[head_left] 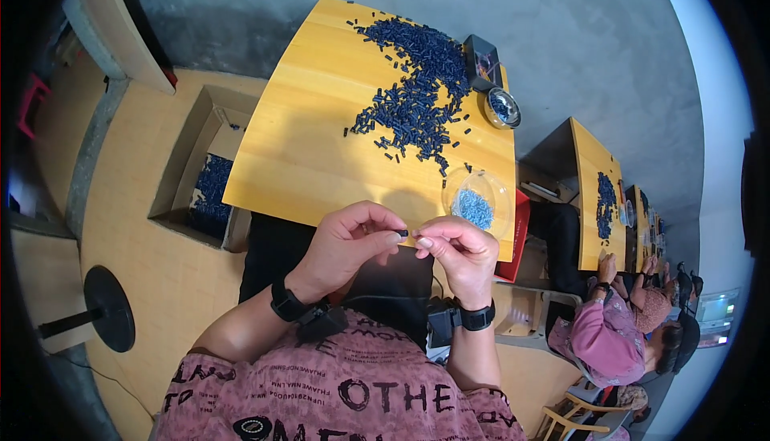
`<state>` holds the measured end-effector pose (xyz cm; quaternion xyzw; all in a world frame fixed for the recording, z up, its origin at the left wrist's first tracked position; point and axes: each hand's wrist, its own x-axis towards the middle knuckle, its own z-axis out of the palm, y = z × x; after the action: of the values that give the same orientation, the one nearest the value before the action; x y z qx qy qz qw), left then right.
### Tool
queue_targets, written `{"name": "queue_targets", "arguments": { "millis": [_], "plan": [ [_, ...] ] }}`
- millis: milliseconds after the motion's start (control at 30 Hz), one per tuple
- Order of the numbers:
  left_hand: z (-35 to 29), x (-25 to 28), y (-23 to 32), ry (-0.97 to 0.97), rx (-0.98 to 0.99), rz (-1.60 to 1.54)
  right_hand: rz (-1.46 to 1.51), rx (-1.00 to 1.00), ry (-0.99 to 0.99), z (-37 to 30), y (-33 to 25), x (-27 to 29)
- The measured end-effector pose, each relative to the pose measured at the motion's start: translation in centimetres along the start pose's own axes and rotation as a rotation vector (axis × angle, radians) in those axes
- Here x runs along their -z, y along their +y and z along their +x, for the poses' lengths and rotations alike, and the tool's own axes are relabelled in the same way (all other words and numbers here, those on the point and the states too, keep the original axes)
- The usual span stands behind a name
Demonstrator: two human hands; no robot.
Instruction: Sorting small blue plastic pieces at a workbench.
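Just off the table's near edge, my left hand (343, 247) pinches a small black cylindrical part (403, 232) between thumb and fingertips. Facing it, my right hand (463, 250) is closed in a pinch, its fingertips close to the part's end; whatever they hold is too small to make out. Right behind that hand stands a clear round dish (499, 192) with many tiny light-blue pieces (473, 207). A large spread of similar black parts (413, 92) covers the far middle and right of the wooden table (297, 112).
A metal bowl (503, 109) and a black box (481, 62) stand at the table's right edge. On the floor at left, a cardboard box (181, 170) holds more dark parts. A red box (520, 236) is at right, and people (597, 337) sit at further tables there.
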<state>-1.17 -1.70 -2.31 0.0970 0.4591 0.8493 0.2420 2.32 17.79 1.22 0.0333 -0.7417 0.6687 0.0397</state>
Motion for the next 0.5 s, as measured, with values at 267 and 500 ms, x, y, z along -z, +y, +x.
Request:
{"name": "queue_targets", "arguments": {
  "millis": [267,500],
  "plan": [
    [-0.1,0.2,-0.3,-0.028,-0.02,0.081,-0.146,0.003,0.011,-0.4,-1.3,-1.0],
    [-0.1,0.0,-0.2,-0.027,-0.082,0.258,-0.382,0.102,-0.002,-0.3,-2.1,-0.9]
  ]
}}
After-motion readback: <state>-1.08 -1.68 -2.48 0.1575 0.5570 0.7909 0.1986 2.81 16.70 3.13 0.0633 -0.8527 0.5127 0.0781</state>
